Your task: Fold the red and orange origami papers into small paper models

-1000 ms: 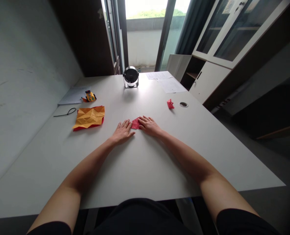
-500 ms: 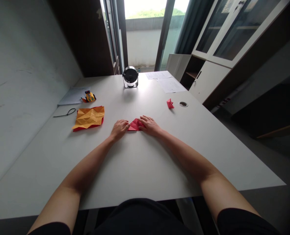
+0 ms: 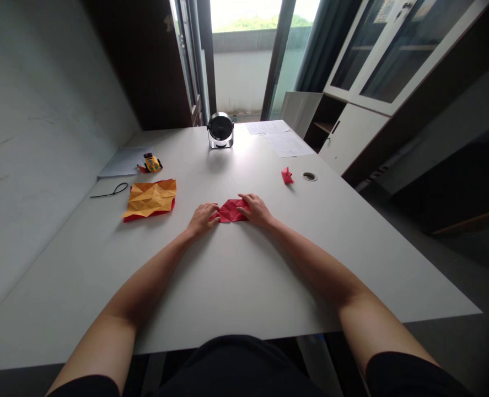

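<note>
A piece of folded red origami paper (image 3: 231, 211), with crease lines across it, lies on the white table between my hands. My left hand (image 3: 203, 218) grips its left end, the thumb at the near side and the fingers curled at the far side. At the right end my right hand (image 3: 256, 210) holds the paper, with thumb and fingers over it. Both ends of the paper are partly hidden under the fingers.
To the left lie creased orange paper (image 3: 152, 198) over red paper, a black cable tie (image 3: 112, 191) and a yellow toy (image 3: 150, 163). A small red folded paper figure (image 3: 286, 175) sits right, near a cable hole (image 3: 309, 176). A round black device (image 3: 220, 128) stands behind.
The red paper shows a wider, flatter shape than before, when it looked like a triangle. My right hand has shifted slightly right, and the thumbs sit a little differently.
</note>
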The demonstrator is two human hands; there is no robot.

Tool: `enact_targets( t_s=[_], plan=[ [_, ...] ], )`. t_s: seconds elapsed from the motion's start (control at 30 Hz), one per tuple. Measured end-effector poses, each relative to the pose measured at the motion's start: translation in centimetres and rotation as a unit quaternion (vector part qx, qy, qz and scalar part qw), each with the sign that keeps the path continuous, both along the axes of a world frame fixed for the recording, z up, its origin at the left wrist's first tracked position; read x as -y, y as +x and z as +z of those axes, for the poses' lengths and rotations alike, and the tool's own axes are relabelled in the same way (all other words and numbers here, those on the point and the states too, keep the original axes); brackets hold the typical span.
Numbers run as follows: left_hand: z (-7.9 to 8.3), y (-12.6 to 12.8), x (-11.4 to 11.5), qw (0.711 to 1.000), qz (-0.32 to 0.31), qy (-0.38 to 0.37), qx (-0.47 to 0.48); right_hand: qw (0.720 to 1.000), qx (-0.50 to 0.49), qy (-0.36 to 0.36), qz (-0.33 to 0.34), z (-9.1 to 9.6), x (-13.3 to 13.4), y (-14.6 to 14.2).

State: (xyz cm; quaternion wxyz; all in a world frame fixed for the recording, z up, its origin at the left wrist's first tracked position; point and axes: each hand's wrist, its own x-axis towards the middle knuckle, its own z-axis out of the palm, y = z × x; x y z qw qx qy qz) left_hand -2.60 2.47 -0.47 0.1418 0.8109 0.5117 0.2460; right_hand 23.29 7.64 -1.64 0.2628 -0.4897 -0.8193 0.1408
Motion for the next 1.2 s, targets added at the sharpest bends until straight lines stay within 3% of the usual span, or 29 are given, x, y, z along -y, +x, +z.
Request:
enact_targets(
  t_s=[0.17, 0.37, 0.6, 0.8, 0.87, 1.03, 1.2],
  plan=[
    [-0.1, -0.1, 0.0, 0.999, -0.021, -0.025, 0.019, 0.994, -0.111, -0.023, 0.007, 0.5, 0.1, 0.1],
    [0.0, 0.2, 0.4, 0.994, 0.001, -0.043, 0.099, 0.964, -0.241, -0.099, 0.043, 0.9, 0.5, 0.0],
    [1.0, 0.2, 0.9, 0.942, -0.046, -0.216, 0.252, 0.958, -0.269, -0.088, 0.050, 2.4, 1.7, -0.9],
    [1.2, 0.5, 1.0, 0.905, -0.043, -0.254, 0.338, 0.945, -0.310, -0.100, 0.036, 2.6, 1.6, -0.7],
    [1.2, 0.4, 0.9, 0.895, -0.037, -0.251, 0.366, 0.927, -0.352, -0.124, 0.031, 2.7, 1.4, -0.5],
    [1.0, 0.3, 0.7, 0.866, -0.054, -0.267, 0.418, 0.853, -0.462, -0.237, 0.054, 2.9, 1.2, -0.3],
    [1.1, 0.5, 0.8, 0.846, -0.070, -0.276, 0.450, 0.808, -0.504, -0.299, 0.056, 2.5, 1.2, -0.6]
  ],
)
